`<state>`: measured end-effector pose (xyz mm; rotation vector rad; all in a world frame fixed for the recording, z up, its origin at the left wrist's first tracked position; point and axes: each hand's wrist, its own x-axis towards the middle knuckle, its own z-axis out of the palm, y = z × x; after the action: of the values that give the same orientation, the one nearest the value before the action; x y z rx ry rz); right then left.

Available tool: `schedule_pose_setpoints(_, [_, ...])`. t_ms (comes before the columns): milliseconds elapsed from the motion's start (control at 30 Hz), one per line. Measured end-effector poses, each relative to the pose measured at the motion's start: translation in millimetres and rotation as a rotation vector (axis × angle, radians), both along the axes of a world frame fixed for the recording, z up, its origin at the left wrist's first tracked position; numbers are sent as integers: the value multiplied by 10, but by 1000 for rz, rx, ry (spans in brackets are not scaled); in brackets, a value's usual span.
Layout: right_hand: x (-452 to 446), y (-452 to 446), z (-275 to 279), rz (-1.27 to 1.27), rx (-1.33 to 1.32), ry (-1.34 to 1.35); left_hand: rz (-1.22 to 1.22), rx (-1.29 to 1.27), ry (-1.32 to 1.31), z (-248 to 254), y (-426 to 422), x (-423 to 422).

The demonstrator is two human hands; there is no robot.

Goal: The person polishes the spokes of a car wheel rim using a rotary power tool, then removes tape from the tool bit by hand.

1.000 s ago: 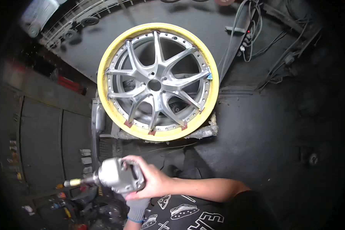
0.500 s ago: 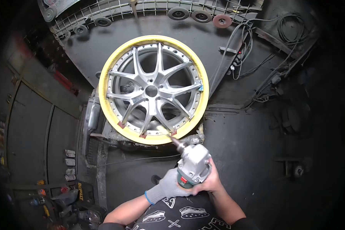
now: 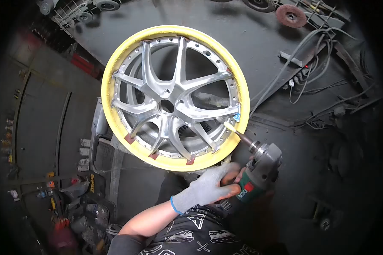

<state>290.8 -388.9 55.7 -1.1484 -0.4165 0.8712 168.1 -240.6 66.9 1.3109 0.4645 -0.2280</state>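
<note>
A green and grey DCA die grinder (image 3: 259,174) is raised at the lower right of the wheel. Its pale, pointed tip (image 3: 230,126) overlaps the yellow-taped rim near a blue patch; contact cannot be made out. My left hand (image 3: 210,187), in a grey glove with a blue cuff, is beside the green body, thumb and fingers apart. Bare fingers of my right hand (image 3: 241,174) show against the grinder's casing, the rest hidden behind it. A silver multi-spoke alloy wheel (image 3: 174,100) lies face up, its lip covered in yellow tape (image 3: 108,100) with several dark red pieces on it.
Grinding discs (image 3: 291,16) hang on a wire rack along the far edge. Cables (image 3: 317,63) and plugs run down the right side. Tools and a yellow-lettered case (image 3: 97,187) lie at the lower left, near several small cans (image 3: 84,151).
The grinder has swung up and right, from below the wheel to its lower right rim. My left hand's fingers have spread from the casing. The view has moved closer and tilted.
</note>
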Motion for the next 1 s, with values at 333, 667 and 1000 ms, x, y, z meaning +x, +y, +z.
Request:
schedule_pose_setpoints(333, [139, 172, 93, 28, -218, -117, 440, -694, -90, -381, -64, 455])
schedule_pose_setpoints(667, [207, 392, 219, 146, -348, -48, 158, -931, -256, -912, 179, 410])
schedule_pose_setpoints(1000, [48, 440, 146, 134, -325, -92, 379, -1675, -302, -733, 31, 351])
